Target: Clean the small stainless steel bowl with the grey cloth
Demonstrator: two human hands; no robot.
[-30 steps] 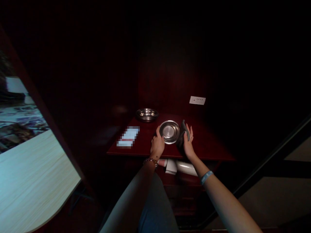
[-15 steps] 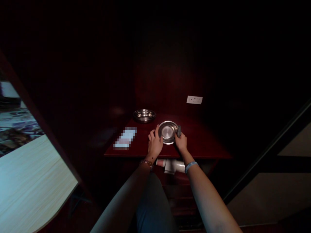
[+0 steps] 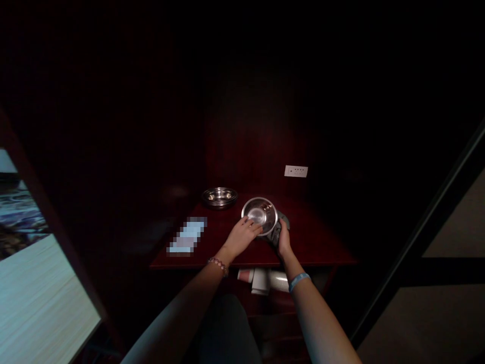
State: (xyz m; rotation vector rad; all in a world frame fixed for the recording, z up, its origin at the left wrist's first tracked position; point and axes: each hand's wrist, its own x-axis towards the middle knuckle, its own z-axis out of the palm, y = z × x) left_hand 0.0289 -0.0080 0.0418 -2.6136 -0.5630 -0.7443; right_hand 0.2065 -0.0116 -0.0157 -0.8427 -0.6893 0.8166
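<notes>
A shiny metal bowl point(image 3: 259, 213) is tilted over the dark red shelf, its hollow facing me. My left hand point(image 3: 243, 236) is closed over its near left rim, with the fingertips reaching inside. A grey cloth point(image 3: 282, 220) lies against the bowl's right and lower outside. My right hand point(image 3: 284, 239) grips this cloth and presses it to the bowl; part of the cloth is hidden behind the hand and the bowl. Behind and to the left, several stacked metal bowls point(image 3: 219, 197) stand on the shelf.
A blurred-out flat item point(image 3: 188, 236) lies left on the shelf top point(image 3: 314, 242). Paper cups point(image 3: 245, 275) and a white box point(image 3: 260, 281) sit just below. A white socket point(image 3: 296, 171) is on the back wall. A pale wooden table point(image 3: 41, 298) stands at lower left.
The bowl has tipped more towards me. My left hand has shifted from its left side to over the near rim. More of the grey cloth shows at right. The view has tilted up slightly.
</notes>
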